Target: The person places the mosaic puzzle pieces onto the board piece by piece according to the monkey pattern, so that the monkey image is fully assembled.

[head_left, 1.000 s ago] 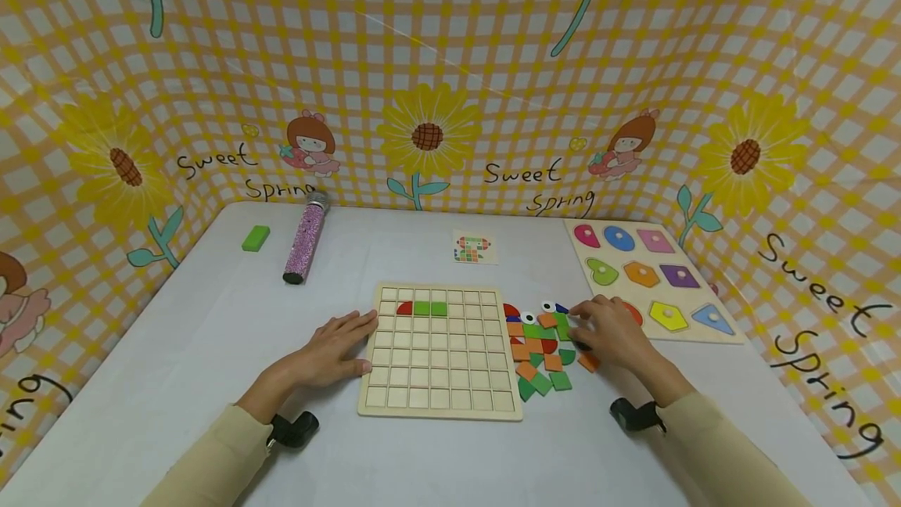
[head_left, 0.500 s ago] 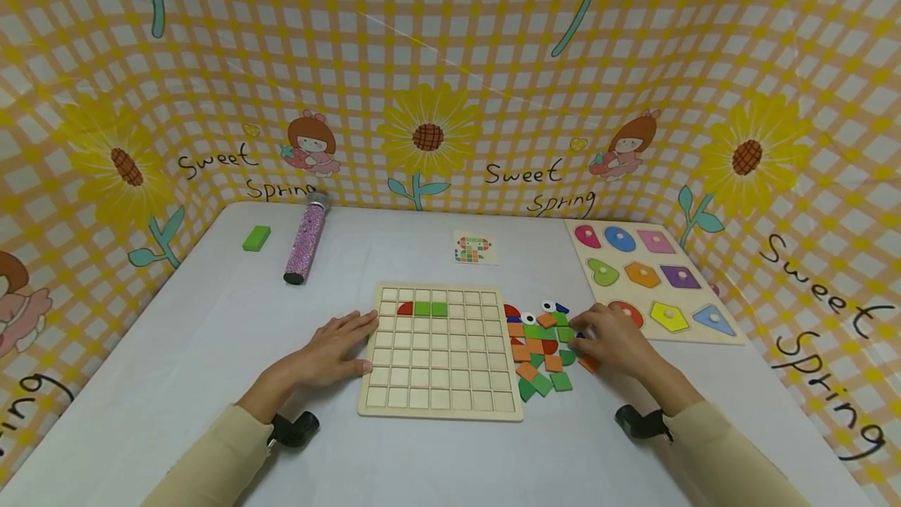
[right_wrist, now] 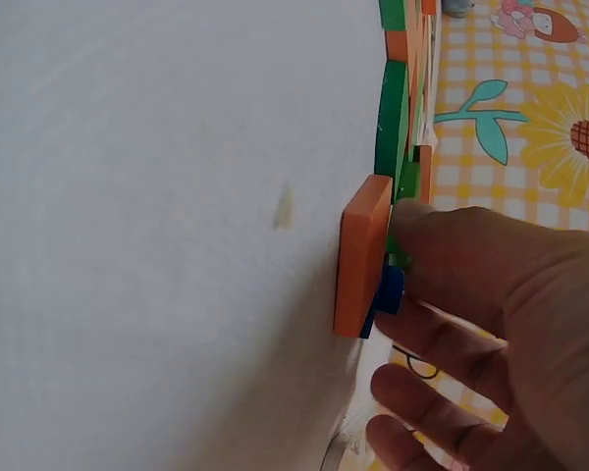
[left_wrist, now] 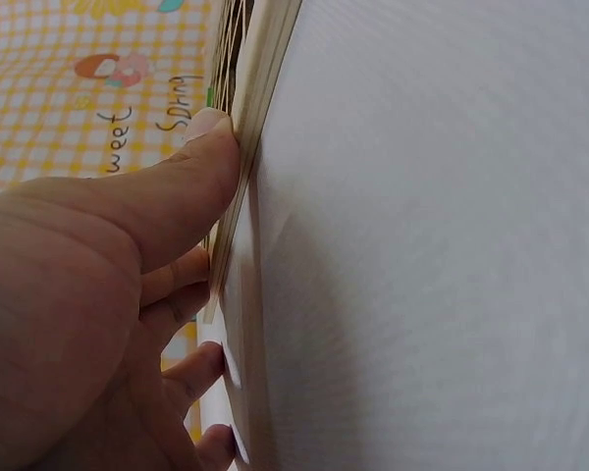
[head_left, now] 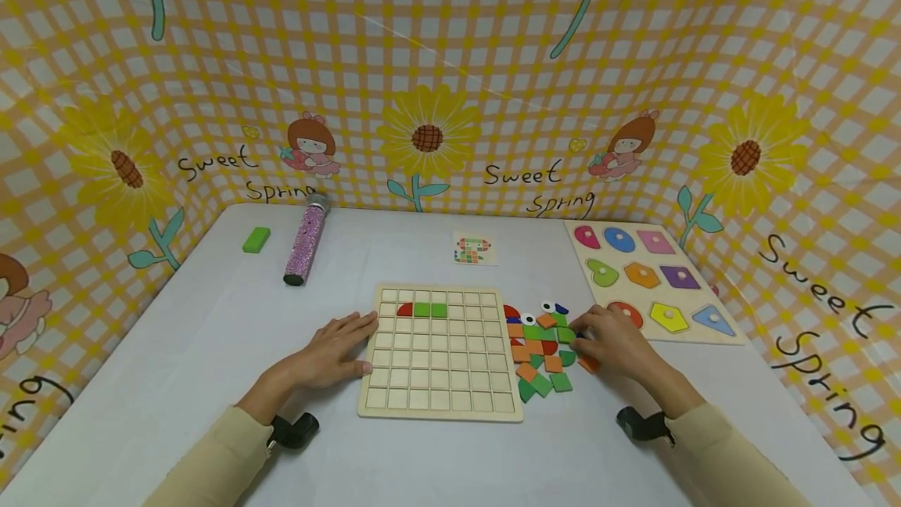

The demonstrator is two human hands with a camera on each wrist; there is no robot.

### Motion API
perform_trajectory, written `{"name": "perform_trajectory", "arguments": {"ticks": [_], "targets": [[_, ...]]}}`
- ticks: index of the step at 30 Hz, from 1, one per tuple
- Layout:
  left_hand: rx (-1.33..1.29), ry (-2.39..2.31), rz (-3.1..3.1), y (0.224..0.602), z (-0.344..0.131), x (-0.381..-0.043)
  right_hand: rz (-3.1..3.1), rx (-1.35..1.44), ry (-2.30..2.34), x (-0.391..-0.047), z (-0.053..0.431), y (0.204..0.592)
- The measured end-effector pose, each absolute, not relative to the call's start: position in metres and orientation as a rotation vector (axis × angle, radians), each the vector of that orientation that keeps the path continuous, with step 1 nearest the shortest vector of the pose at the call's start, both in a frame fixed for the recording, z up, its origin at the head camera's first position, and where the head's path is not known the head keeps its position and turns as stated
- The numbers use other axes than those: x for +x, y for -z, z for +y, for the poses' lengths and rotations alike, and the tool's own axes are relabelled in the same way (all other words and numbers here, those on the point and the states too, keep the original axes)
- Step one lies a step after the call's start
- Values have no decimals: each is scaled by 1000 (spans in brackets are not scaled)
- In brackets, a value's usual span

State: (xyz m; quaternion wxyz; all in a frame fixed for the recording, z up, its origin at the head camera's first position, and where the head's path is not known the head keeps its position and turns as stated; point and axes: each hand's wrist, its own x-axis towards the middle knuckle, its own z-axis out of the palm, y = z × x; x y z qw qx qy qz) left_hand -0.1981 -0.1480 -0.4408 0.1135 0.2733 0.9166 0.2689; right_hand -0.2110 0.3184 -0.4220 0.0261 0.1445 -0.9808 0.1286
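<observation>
My left hand (head_left: pixel 327 352) rests against the left edge of a wooden grid board (head_left: pixel 439 405), fingers spread; in the left wrist view the thumb (left_wrist: pixel 201 162) touches the board's side. One red rounded tile (head_left: pixel 405 309) and two green square tiles (head_left: pixel 430 309) sit in its second row. Right of the board lies a loose pile of coloured tiles (head_left: pixel 540 349). At the pile's right side my right hand (head_left: pixel 611 339) pinches a green tile (head_left: pixel 566 335) between thumb and fingertips. In the right wrist view an orange tile (right_wrist: pixel 363 257) and a blue tile (right_wrist: pixel 390 290) lie beside the fingers.
A small pattern card (head_left: pixel 475 248) lies behind the board. At the back right is a knobbed shape puzzle (head_left: pixel 658 280). A pink glittery microphone (head_left: pixel 306 245) and a green block (head_left: pixel 256 239) lie at the back left. Patterned cloth (head_left: pixel 429 45) walls the table.
My right hand has shifted slightly right and toward me, and the green tile at its fingertips now shows more. The left hand and the board have stayed where they were.
</observation>
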Motion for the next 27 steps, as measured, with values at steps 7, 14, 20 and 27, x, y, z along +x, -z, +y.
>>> {"name": "perform_trajectory", "arguments": {"ticks": [7, 14, 20, 27], "targets": [[797, -789, 2692, 441, -148, -198, -3009, 457, -464, -207, 304, 413], [788, -790, 2689, 440, -148, -198, -2999, 479, -482, -210, 270, 405], [786, -791, 2690, 440, -148, -198, -2966, 581, -518, -219, 238, 401], [789, -793, 2691, 442, -148, -199, -2919, 699, -485, -234, 201, 399]]}}
